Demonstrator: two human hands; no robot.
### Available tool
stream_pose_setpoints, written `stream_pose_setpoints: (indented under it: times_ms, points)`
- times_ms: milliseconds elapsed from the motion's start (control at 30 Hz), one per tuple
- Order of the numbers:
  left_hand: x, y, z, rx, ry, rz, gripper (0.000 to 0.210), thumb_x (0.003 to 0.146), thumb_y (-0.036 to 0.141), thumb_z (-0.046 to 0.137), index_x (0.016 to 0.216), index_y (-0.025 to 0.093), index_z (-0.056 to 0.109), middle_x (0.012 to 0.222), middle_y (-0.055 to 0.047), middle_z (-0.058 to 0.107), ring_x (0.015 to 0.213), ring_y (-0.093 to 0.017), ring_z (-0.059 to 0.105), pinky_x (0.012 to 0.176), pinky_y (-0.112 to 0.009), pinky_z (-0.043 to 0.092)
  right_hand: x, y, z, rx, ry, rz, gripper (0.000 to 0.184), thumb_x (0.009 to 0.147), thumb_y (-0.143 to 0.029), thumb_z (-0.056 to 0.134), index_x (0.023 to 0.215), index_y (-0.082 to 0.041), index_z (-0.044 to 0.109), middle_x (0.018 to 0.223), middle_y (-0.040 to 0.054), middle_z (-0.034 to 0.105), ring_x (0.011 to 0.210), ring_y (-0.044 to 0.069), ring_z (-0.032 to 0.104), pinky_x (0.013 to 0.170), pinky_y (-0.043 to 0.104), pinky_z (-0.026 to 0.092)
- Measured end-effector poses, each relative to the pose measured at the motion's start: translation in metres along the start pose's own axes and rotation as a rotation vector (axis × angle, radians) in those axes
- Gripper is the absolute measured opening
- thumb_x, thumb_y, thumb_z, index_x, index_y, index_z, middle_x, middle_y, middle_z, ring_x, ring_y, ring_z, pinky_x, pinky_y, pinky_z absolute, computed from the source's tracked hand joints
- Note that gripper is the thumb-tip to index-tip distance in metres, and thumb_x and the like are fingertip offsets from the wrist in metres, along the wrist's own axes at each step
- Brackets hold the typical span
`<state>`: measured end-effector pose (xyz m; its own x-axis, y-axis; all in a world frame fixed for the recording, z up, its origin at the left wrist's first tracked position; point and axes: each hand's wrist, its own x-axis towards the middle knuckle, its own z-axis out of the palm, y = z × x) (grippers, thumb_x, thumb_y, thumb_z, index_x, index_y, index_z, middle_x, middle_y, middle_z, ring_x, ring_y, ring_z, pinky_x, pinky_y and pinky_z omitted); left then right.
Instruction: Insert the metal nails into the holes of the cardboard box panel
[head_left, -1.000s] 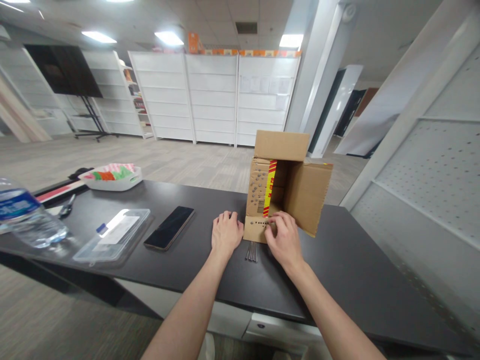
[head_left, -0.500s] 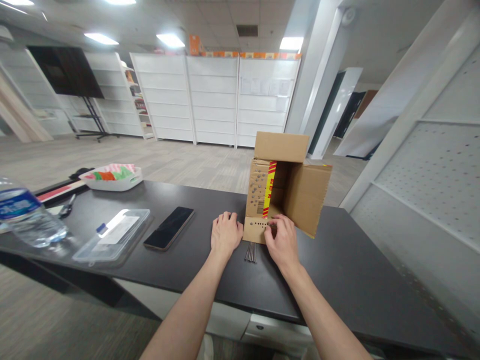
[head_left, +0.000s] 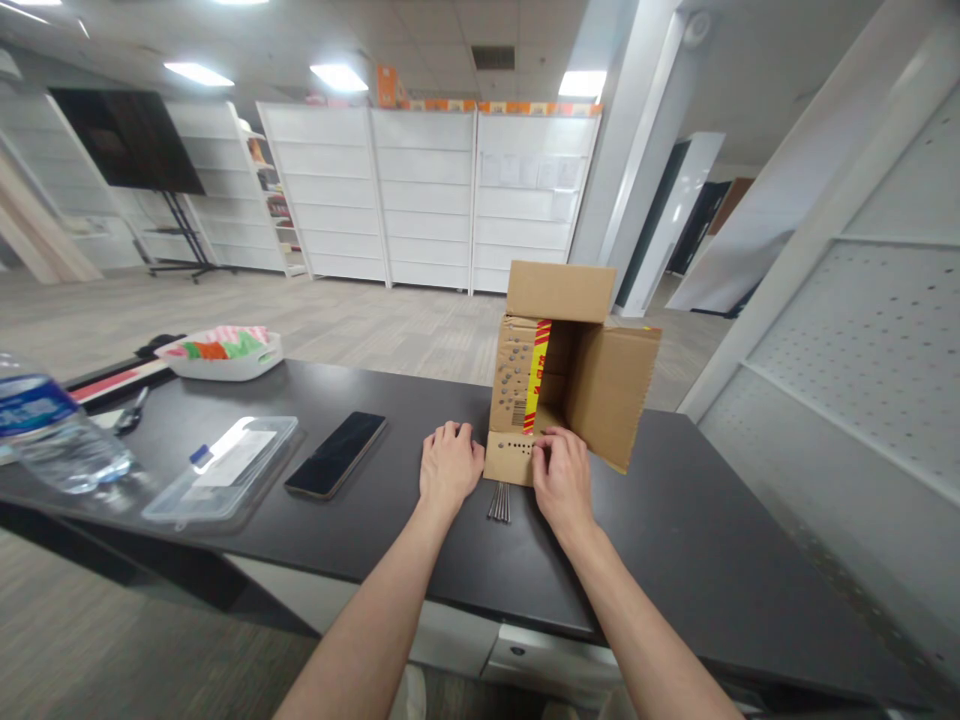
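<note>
Just right of the frame's centre, a cardboard box (head_left: 585, 385) stands on the dark table (head_left: 675, 540), its mouth facing the person, one flap raised at the top and another swung out to the right. Round grey spots dot its left panel, next to a strip of yellow and red tape (head_left: 536, 375). Below, the lower flap (head_left: 501, 465) shows a row of small dark holes.

The right hand (head_left: 562, 475) is at that flap, fingers curled, thumb and forefinger drawn close together; from where I stand I can't tell whether they pinch anything. The left hand (head_left: 451, 462) lies palm down near the middle of the frame, fingers bent a little and slightly apart — just beside the box's lower left corner, though whether it touches the cardboard isn't clear.

Between the two hands, a few thin nails (head_left: 499, 503) lie side by side in front of the flap. Over to the left sit a phone (head_left: 337, 455), a clear plastic case (head_left: 225, 475) and, at the frame's edge, a water bottle (head_left: 60, 430); a white basket (head_left: 225, 368) with bright contents stands behind them.
</note>
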<state>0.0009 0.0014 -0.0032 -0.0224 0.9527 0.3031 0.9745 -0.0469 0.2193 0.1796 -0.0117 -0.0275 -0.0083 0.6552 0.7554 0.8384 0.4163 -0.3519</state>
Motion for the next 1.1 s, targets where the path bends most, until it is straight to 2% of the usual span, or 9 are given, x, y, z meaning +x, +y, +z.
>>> stream_pose_setpoints:
  times_ms: [267,567,900,1100]
  points:
    - [0.0,0.0,-0.001,0.01,0.005,0.008,0.029,0.093,0.026,0.045,0.114,0.02,0.065,0.118,-0.011,0.063,0.112,-0.026,0.056,0.097,-0.039,0.04,0.001,0.0,0.002,-0.062,-0.006,0.007,0.015,0.096,-0.02,0.044,0.091,-0.017,0.058,0.108,0.0177,0.064,0.102,0.029,0.054,0.089,0.046,0.045]
    - [0.0,-0.001,0.001,0.001,0.013,0.013,0.03,0.092,0.026,0.045,0.114,0.02,0.064,0.117,-0.011,0.063,0.112,-0.026,0.056,0.097,-0.04,0.04,0.0,-0.001,0.002,-0.025,0.008,0.024,0.017,0.097,-0.022,0.041,0.094,-0.018,0.058,0.109,0.0179,0.063,0.104,0.029,0.054,0.091,0.048,0.043]
    - [0.0,0.0,-0.002,0.007,-0.008,0.001,0.03,0.093,0.027,0.044,0.116,0.021,0.064,0.119,-0.011,0.063,0.114,-0.025,0.055,0.098,-0.039,0.039,-0.002,-0.009,-0.005,-0.042,0.037,0.05,0.013,0.098,-0.024,0.044,0.097,-0.021,0.056,0.107,0.0102,0.068,0.099,0.027,0.054,0.086,0.042,0.036]
    - [-0.001,0.0,-0.002,0.0,-0.008,0.007,0.03,0.094,0.027,0.044,0.116,0.021,0.064,0.119,-0.011,0.062,0.114,-0.025,0.055,0.098,-0.04,0.039,-0.004,-0.01,-0.005,0.045,0.028,0.085,0.02,0.101,-0.03,0.04,0.1,-0.019,0.056,0.095,0.0093,0.067,0.091,0.025,0.058,0.085,0.04,0.037]
